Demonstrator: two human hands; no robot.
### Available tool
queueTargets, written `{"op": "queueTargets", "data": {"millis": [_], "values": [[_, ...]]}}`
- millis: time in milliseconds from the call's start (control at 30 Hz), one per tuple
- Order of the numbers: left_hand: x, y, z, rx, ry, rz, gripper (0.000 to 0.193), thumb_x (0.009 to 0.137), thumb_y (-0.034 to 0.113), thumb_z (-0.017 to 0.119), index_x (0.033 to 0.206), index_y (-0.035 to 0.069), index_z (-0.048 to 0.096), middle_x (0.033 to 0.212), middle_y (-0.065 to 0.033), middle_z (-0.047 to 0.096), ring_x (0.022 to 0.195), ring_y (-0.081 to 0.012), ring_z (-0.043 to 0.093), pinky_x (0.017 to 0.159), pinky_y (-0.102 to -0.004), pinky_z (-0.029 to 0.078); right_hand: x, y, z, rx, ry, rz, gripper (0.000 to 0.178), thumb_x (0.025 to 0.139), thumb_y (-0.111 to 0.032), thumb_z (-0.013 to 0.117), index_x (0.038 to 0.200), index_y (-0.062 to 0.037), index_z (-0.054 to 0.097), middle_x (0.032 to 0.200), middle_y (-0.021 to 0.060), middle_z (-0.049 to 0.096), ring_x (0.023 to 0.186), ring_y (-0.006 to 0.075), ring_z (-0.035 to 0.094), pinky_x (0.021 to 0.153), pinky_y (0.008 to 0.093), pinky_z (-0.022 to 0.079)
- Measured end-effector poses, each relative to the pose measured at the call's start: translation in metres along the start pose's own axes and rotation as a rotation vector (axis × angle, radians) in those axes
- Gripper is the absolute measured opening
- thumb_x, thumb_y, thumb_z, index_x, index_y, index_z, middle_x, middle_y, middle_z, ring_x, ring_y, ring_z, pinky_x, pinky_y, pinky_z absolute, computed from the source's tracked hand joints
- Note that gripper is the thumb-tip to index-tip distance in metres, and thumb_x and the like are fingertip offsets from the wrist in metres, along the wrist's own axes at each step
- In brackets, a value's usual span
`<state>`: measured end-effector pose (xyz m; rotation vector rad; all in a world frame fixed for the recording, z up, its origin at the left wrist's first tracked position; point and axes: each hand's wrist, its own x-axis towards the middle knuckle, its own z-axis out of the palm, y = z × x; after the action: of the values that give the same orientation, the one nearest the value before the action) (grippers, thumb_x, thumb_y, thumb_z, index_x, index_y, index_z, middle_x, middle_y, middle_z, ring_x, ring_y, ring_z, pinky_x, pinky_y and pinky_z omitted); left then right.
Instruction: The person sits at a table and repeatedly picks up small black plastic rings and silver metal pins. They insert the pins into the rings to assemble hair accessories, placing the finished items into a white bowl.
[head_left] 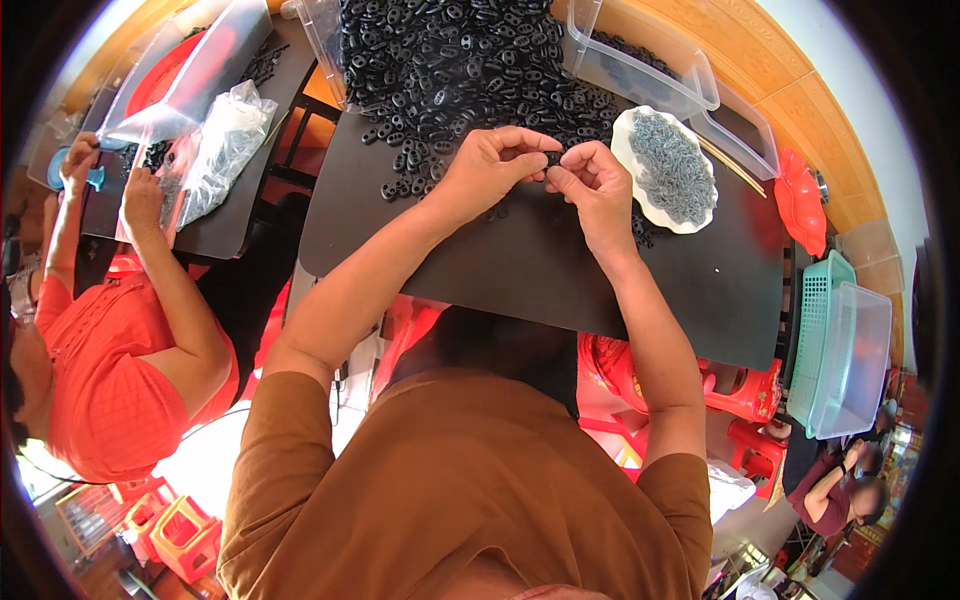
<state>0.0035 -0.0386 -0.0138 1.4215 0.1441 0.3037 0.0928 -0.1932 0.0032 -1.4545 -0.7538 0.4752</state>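
My left hand [488, 172] and my right hand [602, 196] meet above the dark table. Between their fingertips they pinch a small black plastic piece [553, 158], partly hidden by the fingers. A big heap of similar black oval pieces with two holes [470, 70] spreads over the far side of the table, just beyond my left hand. Close to my right hand stands a white scalloped dish [622, 150] full of small grey parts [675, 170], too fine to name. A few loose black pieces [645, 232] lie by the dish, near my right wrist.
Clear plastic bins [640, 65] stand at the far right, with thin sticks [735, 165] and a red dish [798, 203] nearby. A green basket [815, 330] is beyond the table's right edge. At left, a person in red [130, 370] works at another table with a plastic bag [232, 150].
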Motion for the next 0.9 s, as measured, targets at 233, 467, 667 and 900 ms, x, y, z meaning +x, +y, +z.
{"op": "queueTargets", "data": {"millis": [233,467,667,900], "values": [[0.001,-0.002,-0.003,-0.086,-0.028,-0.037,0.025,0.092,0.01,0.067,0.116,0.002,0.069,0.094,-0.0036,0.071,0.081,-0.0078,0.065,0.079,-0.0223,0.055,-0.003,0.005,0.001,0.057,0.032,-0.027,0.012,0.088,0.004,0.067,0.088,-0.003,0.057,0.082,0.002,0.064,0.073,0.0091,0.065,0.068,0.0228,0.055],[0.001,0.002,-0.005,-0.02,-0.048,-0.024,0.023,0.09,0.004,0.068,0.113,0.001,0.071,0.09,-0.0043,0.071,0.079,-0.0082,0.065,0.075,-0.0227,0.055,-0.004,0.008,0.0,0.086,0.02,-0.032,0.012,0.089,0.003,0.067,0.088,-0.0034,0.057,0.082,0.0017,0.064,0.073,0.0092,0.065,0.068,0.0223,0.054],[0.003,0.0,-0.008,0.101,-0.05,0.008,0.023,0.089,0.002,0.067,0.112,-0.001,0.071,0.087,-0.0043,0.07,0.078,-0.0076,0.064,0.073,-0.0213,0.053,-0.003,0.015,-0.001,0.043,0.018,-0.028,0.012,0.088,0.002,0.068,0.088,-0.0037,0.057,0.083,0.0016,0.065,0.074,0.0092,0.066,0.065,0.0218,0.052],[-0.002,0.005,-0.009,0.489,-0.027,0.153,0.016,0.085,0.001,0.07,0.1,0.001,0.074,0.082,-0.0033,0.069,0.073,-0.0087,0.063,0.067,-0.0252,0.051,0.0,0.012,-0.004,-0.215,-0.031,0.04,0.012,0.083,0.004,0.07,0.084,-0.0026,0.059,0.077,0.0014,0.066,0.072,0.0086,0.065,0.064,0.0221,0.049]]}}
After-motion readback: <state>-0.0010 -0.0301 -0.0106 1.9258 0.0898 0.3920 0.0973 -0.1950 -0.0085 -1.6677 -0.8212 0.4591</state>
